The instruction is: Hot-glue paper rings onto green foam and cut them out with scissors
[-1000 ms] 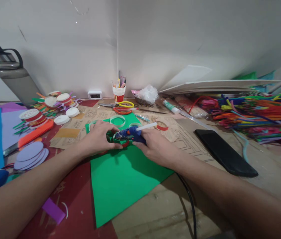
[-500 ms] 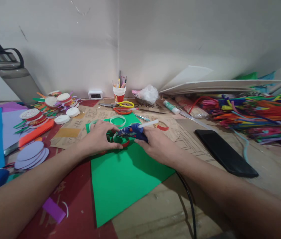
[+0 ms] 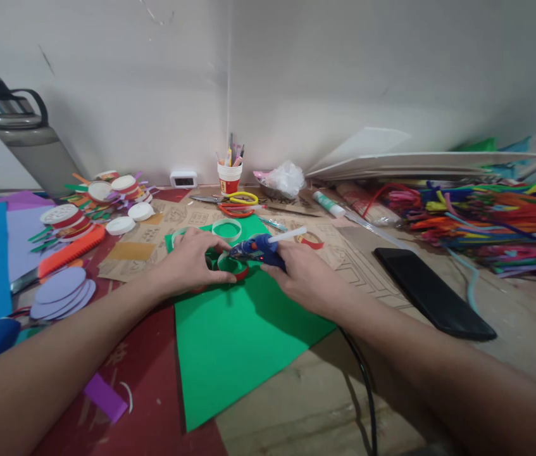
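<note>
Gripping glue gun (image 3: 259,247) in right hand (image 3: 309,278), pinching red ring (image 3: 241,275) in left hand (image 3: 192,261), likely to stop it sliding on the green paper (image 3: 239,354)

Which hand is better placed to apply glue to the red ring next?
Right, likely: the right hand holds the blue glue gun, nozzle pointing toward the red ring, while the left hand appears to steady that ring.

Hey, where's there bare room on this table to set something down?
Free: the near part of the green sheet, this side of the left hand and glue gun; and the cardboard right of the phone, bordered behind by pipe cleaners. Crowded: the left, with discs and a cutter, and the back, around the scissors and cup.
</note>
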Motion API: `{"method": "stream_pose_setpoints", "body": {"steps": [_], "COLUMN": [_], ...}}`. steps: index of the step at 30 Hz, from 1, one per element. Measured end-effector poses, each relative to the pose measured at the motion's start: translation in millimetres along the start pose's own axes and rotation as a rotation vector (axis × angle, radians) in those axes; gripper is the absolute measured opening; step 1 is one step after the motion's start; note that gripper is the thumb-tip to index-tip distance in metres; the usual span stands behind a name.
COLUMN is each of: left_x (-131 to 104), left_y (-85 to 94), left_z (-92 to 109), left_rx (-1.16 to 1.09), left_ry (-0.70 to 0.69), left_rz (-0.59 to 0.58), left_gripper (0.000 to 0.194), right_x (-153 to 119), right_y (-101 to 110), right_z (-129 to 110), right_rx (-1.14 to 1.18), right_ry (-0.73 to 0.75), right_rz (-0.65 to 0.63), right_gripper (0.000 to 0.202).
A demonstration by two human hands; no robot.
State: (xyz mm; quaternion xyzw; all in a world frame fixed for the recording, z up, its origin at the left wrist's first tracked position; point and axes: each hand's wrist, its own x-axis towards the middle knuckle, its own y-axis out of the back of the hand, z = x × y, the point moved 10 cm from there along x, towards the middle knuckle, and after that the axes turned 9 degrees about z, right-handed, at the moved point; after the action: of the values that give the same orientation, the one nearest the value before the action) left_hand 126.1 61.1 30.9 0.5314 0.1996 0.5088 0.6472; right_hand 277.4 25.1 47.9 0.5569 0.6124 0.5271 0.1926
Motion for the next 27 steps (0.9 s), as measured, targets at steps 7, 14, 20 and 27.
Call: {"method": "stream_pose_setpoints", "body": {"steps": [7, 14, 20, 27], "left_x": [1, 1, -1, -1], "left_y": [-1.3, -1.5, -0.7, 0.7], "left_z": [-3, -2, 1, 2], "left_rx": [0.003, -0.033, -0.048, -0.040], "left_ry": [0.002, -0.014, -0.022, -0.027], "left_rz": [0.012, 0.024, 0.019, 0.031], "left_gripper": [0.051, 0.051, 0.049, 0.051], "right_x": [-2, -1, -1, -2], "right_y": [1, 3, 15, 22], "right_z": [-5, -3, -4, -6], "right_rx": [0.011, -0.025, -0.001, 0.011], "right_ry": [0.032, 0.014, 0.034, 0.036], "right_rz": [0.010, 0.007, 0.031, 0.063], "right_gripper": [0.011, 0.015, 0.017, 0.019]}}
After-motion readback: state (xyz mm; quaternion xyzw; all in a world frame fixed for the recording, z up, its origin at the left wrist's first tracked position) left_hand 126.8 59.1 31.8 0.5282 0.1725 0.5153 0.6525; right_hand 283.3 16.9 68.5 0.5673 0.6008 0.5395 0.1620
